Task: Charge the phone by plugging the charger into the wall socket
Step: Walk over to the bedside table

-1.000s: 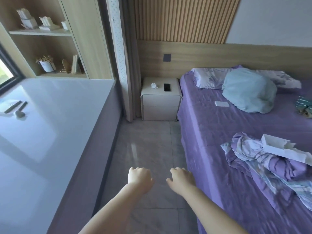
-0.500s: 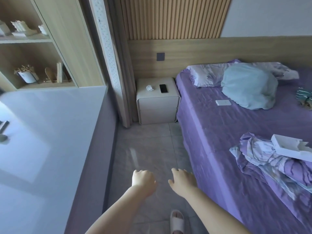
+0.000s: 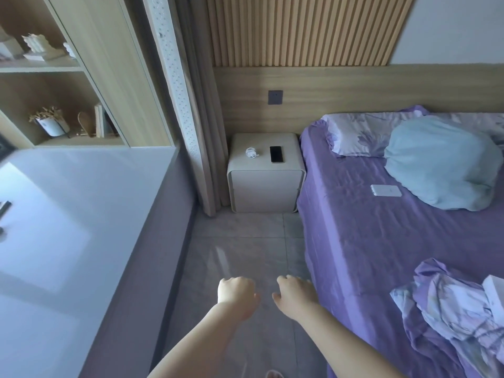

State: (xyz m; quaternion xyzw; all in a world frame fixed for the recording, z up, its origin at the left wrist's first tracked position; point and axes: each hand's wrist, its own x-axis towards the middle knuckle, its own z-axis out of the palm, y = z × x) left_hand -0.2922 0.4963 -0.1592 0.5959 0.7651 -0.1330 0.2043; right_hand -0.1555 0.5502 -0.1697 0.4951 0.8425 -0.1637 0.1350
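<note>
The charger (image 3: 251, 153) and phone (image 3: 276, 154), long axis pointing away, lie well ahead on the nightstand (image 3: 266, 184); left hand (image 3: 236, 294) and right hand (image 3: 296, 296) are held empty, loosely curled, about equally far.

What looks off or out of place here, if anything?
Nothing damaged or spilled. The bed is untidy: crumpled bedding bunched at its near edge, and a small white flat device loose beside the blue pillow. The phone and charger lie neatly on the nightstand.

No text, label or number is legible anywhere (books too small).
</note>
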